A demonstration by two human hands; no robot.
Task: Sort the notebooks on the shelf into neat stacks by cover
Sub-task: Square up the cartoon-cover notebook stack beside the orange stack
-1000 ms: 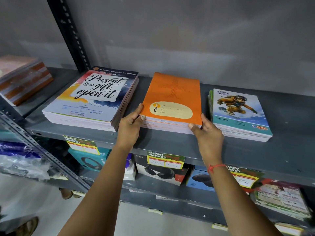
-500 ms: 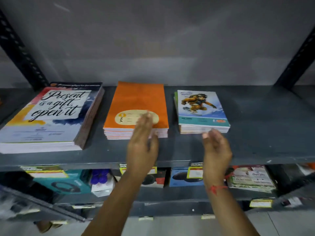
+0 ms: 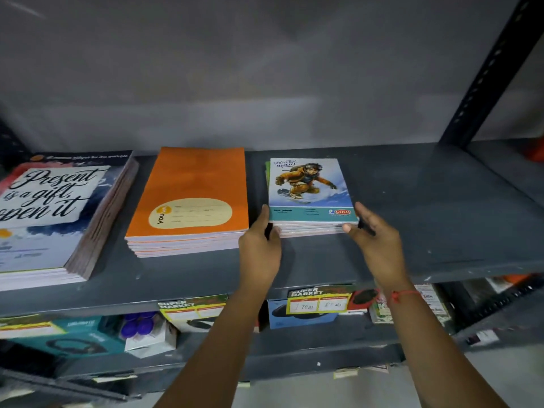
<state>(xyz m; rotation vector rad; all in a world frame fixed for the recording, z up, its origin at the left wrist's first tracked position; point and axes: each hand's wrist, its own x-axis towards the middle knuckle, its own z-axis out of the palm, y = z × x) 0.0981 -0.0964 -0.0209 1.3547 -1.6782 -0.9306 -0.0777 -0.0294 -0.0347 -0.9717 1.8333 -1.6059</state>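
Orange stack [image 3: 188, 198] released; both hands now flank snowboarder stack [image 3: 310, 189]

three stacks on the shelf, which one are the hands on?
The rightmost, smallest stack, with the snowboarder cover. The left hand and right hand bracket its front corners; the orange stack and "Present is a gift" stack sit untouched.

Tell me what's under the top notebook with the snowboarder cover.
Under the snowboarder notebook lie several more notebooks, showing as white page edges at the front and a green cover edge on the left. Their covers are hidden. Left hand and right hand flank the stack.
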